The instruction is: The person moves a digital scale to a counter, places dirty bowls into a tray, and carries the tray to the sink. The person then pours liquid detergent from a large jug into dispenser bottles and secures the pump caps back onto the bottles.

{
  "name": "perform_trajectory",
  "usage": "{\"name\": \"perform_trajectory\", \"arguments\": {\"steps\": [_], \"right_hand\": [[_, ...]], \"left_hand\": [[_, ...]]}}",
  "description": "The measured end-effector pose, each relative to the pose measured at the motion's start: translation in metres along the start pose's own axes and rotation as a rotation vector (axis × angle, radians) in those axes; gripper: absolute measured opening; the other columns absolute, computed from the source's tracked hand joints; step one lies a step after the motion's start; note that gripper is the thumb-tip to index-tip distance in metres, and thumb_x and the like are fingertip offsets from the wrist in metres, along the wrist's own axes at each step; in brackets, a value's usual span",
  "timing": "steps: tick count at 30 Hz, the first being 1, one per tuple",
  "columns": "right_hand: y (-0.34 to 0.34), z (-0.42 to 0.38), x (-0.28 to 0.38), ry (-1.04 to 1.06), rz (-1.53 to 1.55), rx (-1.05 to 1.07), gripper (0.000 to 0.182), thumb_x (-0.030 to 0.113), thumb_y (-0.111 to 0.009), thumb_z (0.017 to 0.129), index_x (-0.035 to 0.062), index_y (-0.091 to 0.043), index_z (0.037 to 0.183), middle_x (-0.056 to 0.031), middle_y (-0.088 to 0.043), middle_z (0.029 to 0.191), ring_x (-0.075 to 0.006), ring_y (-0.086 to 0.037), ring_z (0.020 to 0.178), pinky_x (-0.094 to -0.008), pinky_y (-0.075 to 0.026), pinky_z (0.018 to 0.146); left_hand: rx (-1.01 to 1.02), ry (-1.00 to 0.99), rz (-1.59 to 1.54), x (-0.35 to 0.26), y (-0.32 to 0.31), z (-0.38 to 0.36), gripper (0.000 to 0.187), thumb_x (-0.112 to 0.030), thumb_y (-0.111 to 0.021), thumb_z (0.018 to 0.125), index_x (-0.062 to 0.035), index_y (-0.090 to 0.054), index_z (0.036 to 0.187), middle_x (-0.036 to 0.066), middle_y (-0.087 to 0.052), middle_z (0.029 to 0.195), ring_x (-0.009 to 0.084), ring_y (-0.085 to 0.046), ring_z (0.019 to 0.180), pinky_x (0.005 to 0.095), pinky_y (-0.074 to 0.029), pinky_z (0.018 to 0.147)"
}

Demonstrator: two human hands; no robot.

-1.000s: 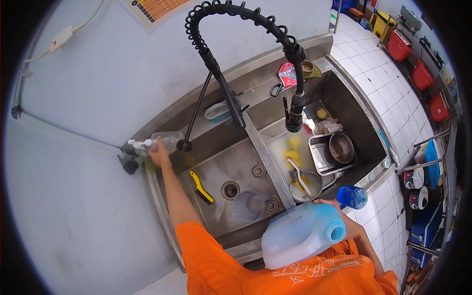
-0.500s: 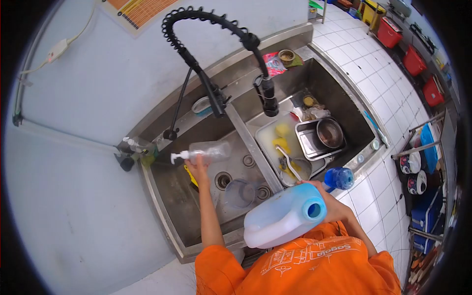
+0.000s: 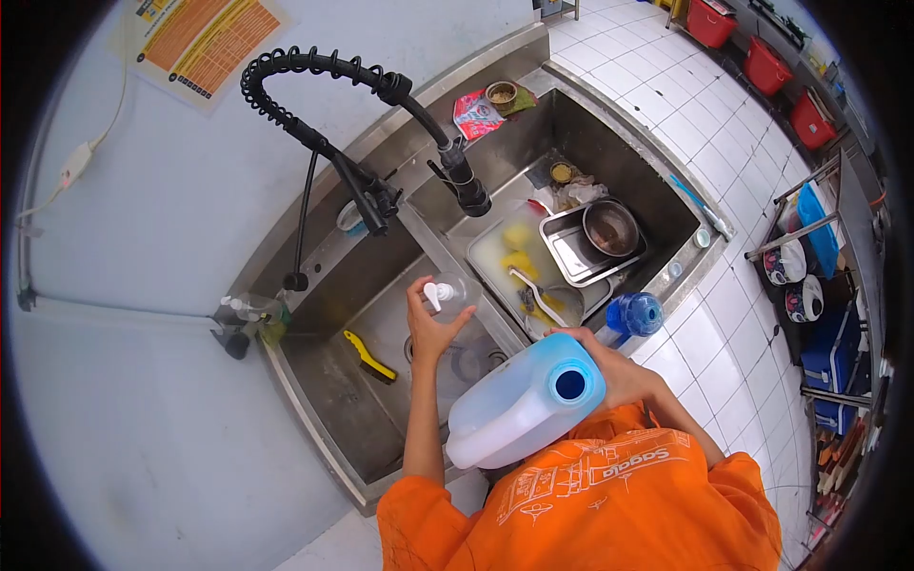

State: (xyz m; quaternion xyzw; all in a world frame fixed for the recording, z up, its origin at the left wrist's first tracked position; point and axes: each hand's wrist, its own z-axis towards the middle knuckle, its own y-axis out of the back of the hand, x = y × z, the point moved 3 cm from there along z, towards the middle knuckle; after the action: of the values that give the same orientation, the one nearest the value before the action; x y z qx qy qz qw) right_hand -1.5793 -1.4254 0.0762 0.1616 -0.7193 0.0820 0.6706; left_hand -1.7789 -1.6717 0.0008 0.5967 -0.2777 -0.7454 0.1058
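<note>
My left hand [image 3: 433, 331] is closed around a clear pump bottle [image 3: 464, 293] with a white pump head, upright over the left basin. My right hand [image 3: 619, 373] grips a large translucent jug [image 3: 505, 404], tilted in front of my orange shirt. The jug's mouth has no cap, and its blue-tinted opening faces up. Just beyond my right hand, a blue bottle [image 3: 635, 314] is at the sink's front rim. Below the pump bottle, a clear plastic container [image 3: 466, 366] sits in the left basin. A yellow-handled brush [image 3: 369, 358] lies to its left.
A black spring faucet [image 3: 333, 152] arches over the double sink [image 3: 314, 404]. The right basin holds a metal tray [image 3: 576, 257] with a pot [image 3: 611, 228] on it, a ladle [image 3: 543, 300] and yellow sponges [image 3: 519, 252]. A rack [image 3: 809, 214] stands at right.
My left hand has brought the pump bottle rightward and turned it from lying sideways to upright, uncovering the yellow brush. The jug stays in my right hand. The camera view has shifted.
</note>
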Motion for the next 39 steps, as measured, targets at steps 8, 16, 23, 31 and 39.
{"name": "perform_trajectory", "arguments": {"steps": [8, 16, 23, 31, 39], "right_hand": [[0.003, -0.001, -0.002, 0.015, 0.002, 0.031, 0.129, 0.035, -0.096, 0.052, 0.0139, -0.015, 0.151, -0.0181, -0.034, 0.148, -0.0339, -0.037, 0.139, -0.0456, -0.029, 0.115], [0.019, -0.002, 0.016, -0.029, 0.228, 0.194, 0.104, 0.010, -0.075, 0.068, 0.0119, -0.014, 0.152, -0.0188, -0.034, 0.150, -0.0313, -0.031, 0.142, -0.0442, -0.024, 0.117], [0.052, 0.021, 0.030, -0.204, -0.046, 0.170, 0.054, -0.002, -0.050, 0.080, 0.0030, -0.043, 0.133, -0.0210, -0.053, 0.135, -0.0328, -0.052, 0.128, -0.0422, -0.041, 0.107], [0.035, 0.164, 0.045, 0.157, -0.504, 0.109, 0.050, 0.013, -0.061, 0.084, 0.0040, -0.043, 0.130, -0.0180, -0.064, 0.101, -0.0314, -0.064, 0.101, -0.0423, -0.048, 0.091], [-0.025, 0.221, 0.008, 0.228, -0.091, -0.050, 0.035, 0.034, -0.056, 0.095, 0.0072, -0.055, 0.118, -0.0071, -0.062, 0.088, -0.0194, -0.060, 0.088, -0.0340, -0.045, 0.081]], "left_hand": [[0.020, -0.145, 0.064, 0.002, -0.001, 0.004, 0.110, -0.039, -0.095, 0.054, -0.0120, -0.036, 0.144, 0.013, -0.047, 0.138, 0.0281, -0.051, 0.124, 0.0431, -0.050, 0.092], [-0.003, -0.200, 0.021, 0.001, -0.003, 0.004, 0.096, -0.028, -0.094, 0.057, -0.0073, -0.043, 0.136, 0.014, -0.056, 0.128, 0.0289, -0.056, 0.118, 0.0404, -0.045, 0.100], [-0.037, -0.130, -0.067, -0.017, -0.019, 0.005, 0.078, -0.026, -0.092, 0.061, -0.0081, -0.051, 0.125, 0.011, -0.063, 0.120, 0.0282, -0.062, 0.109, 0.0382, -0.049, 0.093], [0.004, -0.056, -0.109, -0.015, -0.027, 0.000, 0.076, -0.024, -0.090, 0.062, -0.0089, -0.051, 0.124, 0.012, -0.063, 0.117, 0.0264, -0.063, 0.106, 0.0377, -0.050, 0.091], [0.007, -0.099, -0.126, -0.010, -0.038, 0.009, 0.082, -0.023, -0.089, 0.059, -0.0030, -0.051, 0.128, 0.014, -0.067, 0.107, 0.0290, -0.066, 0.105, 0.0376, -0.052, 0.087]]}}
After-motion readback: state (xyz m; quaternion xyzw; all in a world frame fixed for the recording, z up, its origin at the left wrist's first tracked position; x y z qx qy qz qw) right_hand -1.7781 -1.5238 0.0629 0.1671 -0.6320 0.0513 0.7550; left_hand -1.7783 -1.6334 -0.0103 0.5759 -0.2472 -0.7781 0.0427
